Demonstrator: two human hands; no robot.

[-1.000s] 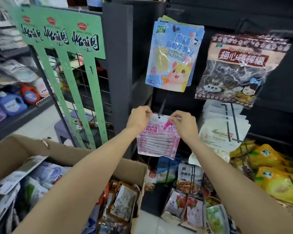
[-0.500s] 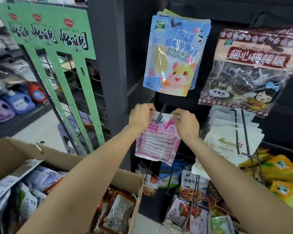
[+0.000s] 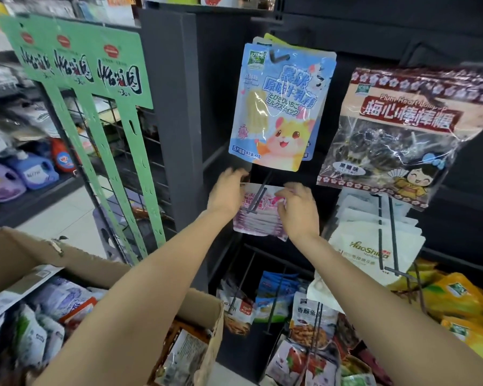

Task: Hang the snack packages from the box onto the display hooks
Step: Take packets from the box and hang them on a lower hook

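The pink snack package (image 3: 258,215) sits threaded on the dark display hook (image 3: 258,195); my left hand (image 3: 226,195) and right hand (image 3: 299,210) pinch its top corners, fingers clamped. I'd slide it level toward the back, then let go

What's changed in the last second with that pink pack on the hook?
The pink package has gone from in front of the hook tip to threaded on: the hook now runs through its top and it sits further back. The left hand and right hand still hold its upper corners. The blue package above and the box look unchanged.
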